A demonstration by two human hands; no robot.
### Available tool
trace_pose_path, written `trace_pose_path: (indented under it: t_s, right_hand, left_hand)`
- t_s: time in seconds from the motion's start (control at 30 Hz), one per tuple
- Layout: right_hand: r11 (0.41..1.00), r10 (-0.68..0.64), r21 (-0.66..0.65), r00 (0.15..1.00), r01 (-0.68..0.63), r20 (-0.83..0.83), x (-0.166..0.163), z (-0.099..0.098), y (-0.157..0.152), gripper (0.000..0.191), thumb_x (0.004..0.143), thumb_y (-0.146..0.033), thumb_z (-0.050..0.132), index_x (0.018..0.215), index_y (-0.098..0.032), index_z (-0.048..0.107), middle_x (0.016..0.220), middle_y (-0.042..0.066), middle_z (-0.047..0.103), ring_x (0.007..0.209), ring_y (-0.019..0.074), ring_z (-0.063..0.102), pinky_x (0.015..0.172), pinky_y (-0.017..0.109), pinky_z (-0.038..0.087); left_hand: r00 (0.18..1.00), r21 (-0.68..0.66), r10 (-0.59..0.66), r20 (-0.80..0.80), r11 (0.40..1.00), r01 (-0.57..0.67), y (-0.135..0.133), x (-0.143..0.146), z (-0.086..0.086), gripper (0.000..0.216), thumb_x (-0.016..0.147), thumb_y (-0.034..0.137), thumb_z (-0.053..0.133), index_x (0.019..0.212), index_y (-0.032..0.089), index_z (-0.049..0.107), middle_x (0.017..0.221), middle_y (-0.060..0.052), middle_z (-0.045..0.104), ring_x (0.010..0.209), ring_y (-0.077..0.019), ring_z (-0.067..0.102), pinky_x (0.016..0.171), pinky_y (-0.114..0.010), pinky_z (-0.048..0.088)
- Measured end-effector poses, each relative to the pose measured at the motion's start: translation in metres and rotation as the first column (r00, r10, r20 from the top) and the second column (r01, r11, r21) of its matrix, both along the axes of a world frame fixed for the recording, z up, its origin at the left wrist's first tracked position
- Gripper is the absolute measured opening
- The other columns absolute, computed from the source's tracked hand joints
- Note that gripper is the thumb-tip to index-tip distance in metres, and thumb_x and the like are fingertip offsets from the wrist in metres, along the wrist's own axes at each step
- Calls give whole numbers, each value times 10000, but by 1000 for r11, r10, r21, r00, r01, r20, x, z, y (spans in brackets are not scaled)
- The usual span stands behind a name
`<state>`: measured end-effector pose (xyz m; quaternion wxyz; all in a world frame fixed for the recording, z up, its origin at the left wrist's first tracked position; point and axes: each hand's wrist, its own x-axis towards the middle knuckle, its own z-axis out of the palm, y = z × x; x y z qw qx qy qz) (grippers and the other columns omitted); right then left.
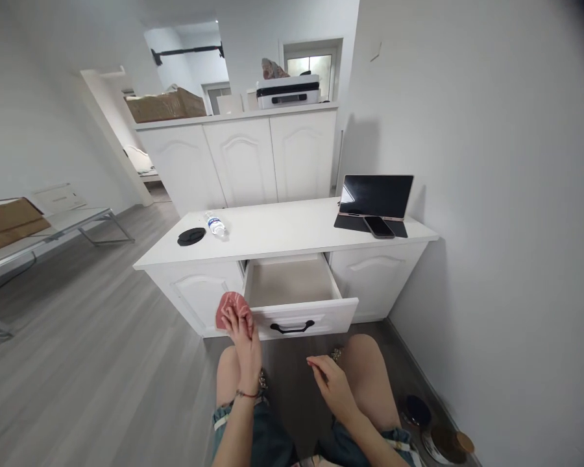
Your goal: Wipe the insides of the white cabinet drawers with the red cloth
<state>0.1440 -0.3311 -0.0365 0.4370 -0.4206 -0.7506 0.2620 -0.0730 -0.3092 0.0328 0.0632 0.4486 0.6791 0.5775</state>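
Observation:
My left hand [246, 340] holds a small pink folded cloth [232, 306] up at the left front corner of an open white drawer [299, 318]. The drawer has a black handle [292, 327] and its inside looks empty. My right hand [331, 383] hovers above my right knee, fingers loosely curled, holding nothing. I am crouched in front of a low white cabinet [282, 228].
On the cabinet top lie a black round lid [191, 236], a water bottle [215, 224], an upright tablet [376, 196] and a phone [378, 226]. A taller white cabinet [243, 159] stands behind, the wall to the right. Jars [445, 441] sit on the floor at my right.

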Motion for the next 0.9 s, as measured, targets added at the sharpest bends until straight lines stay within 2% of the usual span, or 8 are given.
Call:
trace_pose_path:
  t_s: [0.1, 0.2, 0.3, 0.37, 0.47, 0.7, 0.8, 0.9]
  right_hand:
    - [985, -153, 85, 988, 151, 16, 20, 12, 8, 262, 941, -258, 402, 1041, -225, 642, 981, 75, 695, 924, 197, 649, 818, 351, 551]
    - [920, -363, 190, 928, 344, 79, 45, 30, 31, 309, 939, -336, 410, 1152, -228, 607, 1139, 105, 654, 1074, 243, 592, 930, 439, 487]
    - [868, -463, 267, 877, 418, 132, 63, 50, 65, 415, 951, -402, 364, 1291, -217, 515, 1277, 113, 590, 1200, 262, 505, 1006, 489, 396]
    - [870, -462, 285, 867, 402, 186, 68, 61, 85, 431, 963, -411, 330, 1269, -193, 541, 1250, 120, 613, 1199, 266, 504, 1008, 489, 368]
    - [901, -403, 275, 882, 335, 245, 71, 75, 104, 432, 972, -411, 305, 1122, -189, 644, 1115, 108, 683, 1083, 248, 567, 961, 446, 381]
    - [949, -313, 103, 916, 297, 249, 80, 96, 122, 533, 971, -476, 254, 848, -228, 709, 906, 58, 729, 929, 208, 633, 916, 395, 389]
    - [964, -256, 0, 925, 267, 282, 83, 101, 130, 568, 969, -494, 234, 791, -226, 702, 856, 52, 732, 860, 203, 651, 911, 399, 383]
    - [966, -234, -28, 917, 256, 323, 85, 104, 136, 606, 965, -514, 215, 710, -215, 676, 763, 50, 717, 758, 198, 644, 858, 383, 399]
  left_hand:
    - [984, -7, 6, -180, 1000, -7, 16, 18, -11, 550, 929, 346, 412, 1458, 239, 306, 1601, -49, 33, 1445, -278, -84, 1160, -553, 50]
    - [947, -9, -20, -320, 1000, 17, 20, 35, -26, 572, 939, 299, 393, 1485, 274, 226, 1603, -27, -4, 1442, -286, -99, 1156, -570, 86]
    - [921, -44, -83, -381, 996, 72, 19, 57, -42, 650, 935, 264, 398, 1505, 289, 87, 1600, -24, -47, 1439, -295, -101, 1147, -590, 136]
    - [897, -78, -132, -422, 991, 110, 20, 75, -49, 682, 932, 235, 391, 1504, 290, 23, 1595, -31, -76, 1436, -308, -102, 1131, -613, 175]
    - [843, -131, -192, -502, 981, 145, 25, 100, -54, 694, 917, 195, 395, 1503, 272, 31, 1588, -62, -69, 1430, -349, -85, 1099, -668, 188]
    - [713, -314, -394, -580, 916, 251, 37, 153, -54, 674, 880, 185, 434, 1497, 199, 163, 1570, -143, 120, 1426, -392, 42, 1080, -688, 192]
    - [627, -345, -490, -607, 872, 347, 42, 168, -63, 667, 884, 232, 453, 1495, 219, 186, 1560, -129, 198, 1421, -384, 143, 1076, -671, 235]
    - [553, -371, -560, -617, 827, 423, 48, 171, -73, 641, 894, 277, 462, 1486, 249, 218, 1543, -95, 279, 1405, -356, 231, 1085, -643, 248]
